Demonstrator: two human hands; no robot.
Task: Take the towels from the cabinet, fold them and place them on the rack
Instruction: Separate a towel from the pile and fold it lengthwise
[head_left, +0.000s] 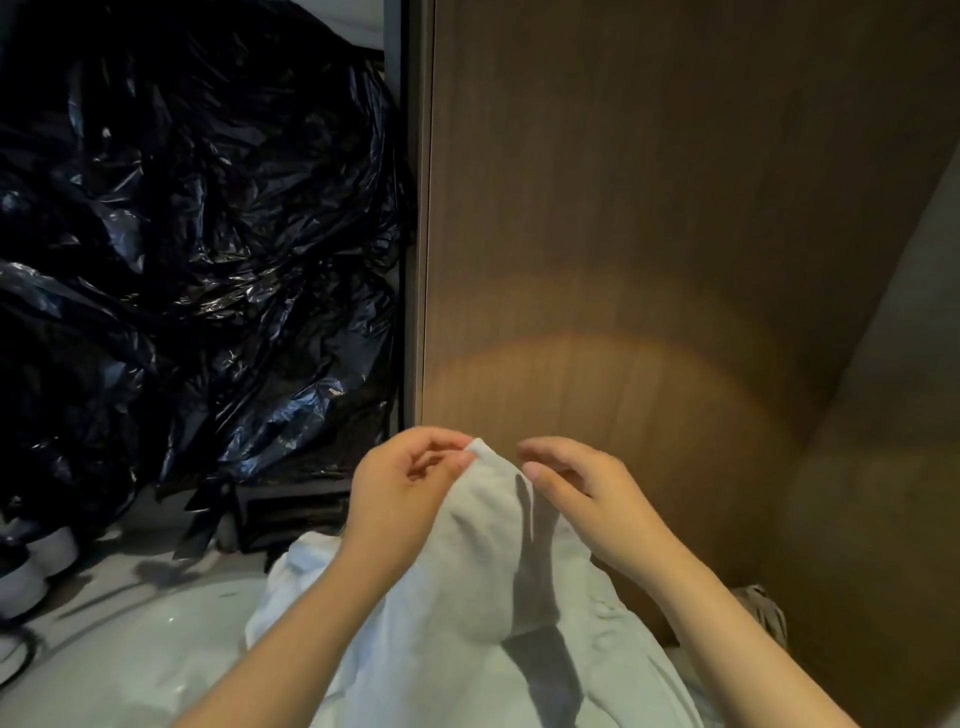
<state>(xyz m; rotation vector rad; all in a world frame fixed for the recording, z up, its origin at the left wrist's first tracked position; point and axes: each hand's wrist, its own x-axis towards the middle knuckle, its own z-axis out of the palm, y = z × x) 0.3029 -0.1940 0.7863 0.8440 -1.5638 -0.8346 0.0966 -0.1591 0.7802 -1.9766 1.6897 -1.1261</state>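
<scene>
1. The towel (483, 545) hangs in the air in front of a brown wooden door (649, 234), low in the view, held up by 1 top corner and drooping in a long soft fold.
2. The left hand (400, 483) pinches that top corner between thumb and fingertips, and the other fingers are curled in.
3. The right hand (587, 493) is loosely curled just beside the towel's upper right edge. Its thumb and forefinger stand apart with no cloth showing between them. I cannot tell whether the thumb touches the edge.
4. Handling, as I judge it: the towel is light, limp and not slippery, so a fingertip pinch carries it. It has no stiffness, though, and will sag wherever it is unsupported.
5. Best hold: the 2 corners of 1 short edge, 1 in each hand. The right hand would need to run along the top hem to find the second corner, then pull the edge taut before folding.
6. Below the towel lies more pale cloth (363, 649); I cannot tell whether it is towels or clothing.
7. Crumpled black bags (197, 208) fill the open space left of the door. No rack is in view.
</scene>
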